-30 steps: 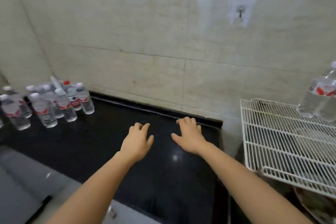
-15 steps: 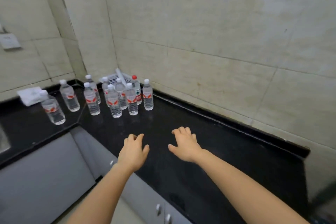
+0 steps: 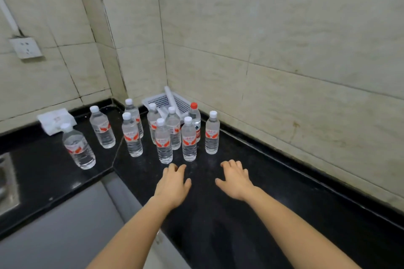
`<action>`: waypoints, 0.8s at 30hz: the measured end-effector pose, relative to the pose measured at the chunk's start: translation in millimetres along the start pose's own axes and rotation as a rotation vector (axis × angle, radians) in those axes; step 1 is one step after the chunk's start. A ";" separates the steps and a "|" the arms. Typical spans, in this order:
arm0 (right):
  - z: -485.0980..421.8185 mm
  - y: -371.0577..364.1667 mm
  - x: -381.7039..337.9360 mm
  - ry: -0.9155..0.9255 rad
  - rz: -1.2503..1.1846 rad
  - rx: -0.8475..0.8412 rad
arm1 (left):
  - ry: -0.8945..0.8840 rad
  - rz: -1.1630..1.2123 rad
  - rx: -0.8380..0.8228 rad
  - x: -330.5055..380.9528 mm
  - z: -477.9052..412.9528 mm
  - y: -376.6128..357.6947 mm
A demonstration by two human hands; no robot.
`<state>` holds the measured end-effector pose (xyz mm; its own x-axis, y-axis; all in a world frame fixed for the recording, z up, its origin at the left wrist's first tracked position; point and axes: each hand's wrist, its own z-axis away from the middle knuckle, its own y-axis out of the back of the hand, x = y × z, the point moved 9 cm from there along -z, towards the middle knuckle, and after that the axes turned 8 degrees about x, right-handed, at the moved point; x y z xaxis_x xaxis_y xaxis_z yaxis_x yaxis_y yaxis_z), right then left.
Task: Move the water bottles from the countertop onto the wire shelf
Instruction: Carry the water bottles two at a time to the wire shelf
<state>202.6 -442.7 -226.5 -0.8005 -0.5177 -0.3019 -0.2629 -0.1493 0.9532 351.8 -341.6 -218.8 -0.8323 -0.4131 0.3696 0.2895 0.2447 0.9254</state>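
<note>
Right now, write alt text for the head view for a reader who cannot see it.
A person's left hand and right hand reach open and empty over a black countertop, just short of a cluster of upright water bottles standing in a tiled corner. A white basket sits behind the bottles.

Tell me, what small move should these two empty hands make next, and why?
Probably reach the left hand forward and curl it round the nearest clear plastic white-capped water bottle. Both it and the right hand are open and empty over the black countertop, and that bottle stands upright just ahead of the left hand.
</note>
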 end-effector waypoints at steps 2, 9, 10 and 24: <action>-20.1 -8.9 -4.1 -0.017 0.012 -0.021 | -0.013 0.023 -0.002 -7.7 -20.2 -2.9; -93.3 -22.0 -6.0 -0.131 0.010 0.063 | -0.127 0.092 0.042 -22.8 -93.2 -15.7; -103.0 -19.7 -5.2 -0.158 -0.002 0.083 | -0.153 0.088 0.061 -23.1 -104.3 -14.5; -235.6 28.2 -5.4 -0.236 0.103 0.289 | -0.507 0.019 0.053 1.6 -250.7 -13.4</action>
<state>326.4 -642.6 -194.1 -0.9236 -0.3046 -0.2326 -0.2889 0.1546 0.9448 465.1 -565.5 -209.5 -0.9558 0.0660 0.2866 0.2930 0.2979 0.9085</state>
